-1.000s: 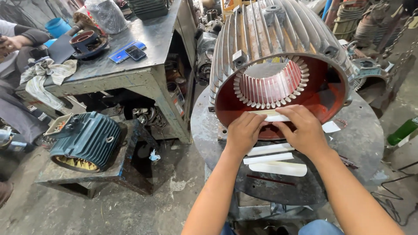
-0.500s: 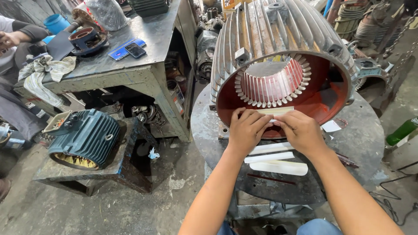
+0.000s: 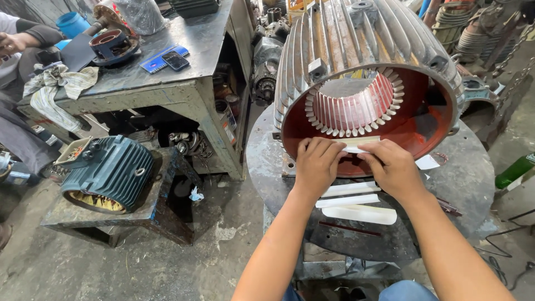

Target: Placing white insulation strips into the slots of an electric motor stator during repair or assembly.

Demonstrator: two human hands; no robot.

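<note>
While pinching a white paper strip (image 3: 356,146) at the ribbed motor housing (image 3: 368,72) mouth, both hands (image 3: 356,164); slots bare, spare strips (image 3: 356,203) waiting on surface (image 3: 267,161).

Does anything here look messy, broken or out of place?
Little looks wrong. A crumpled rag hangs over the workbench edge, and loose white strips lie scattered on the round metal stand below both hands, left hand and right hand.
</note>
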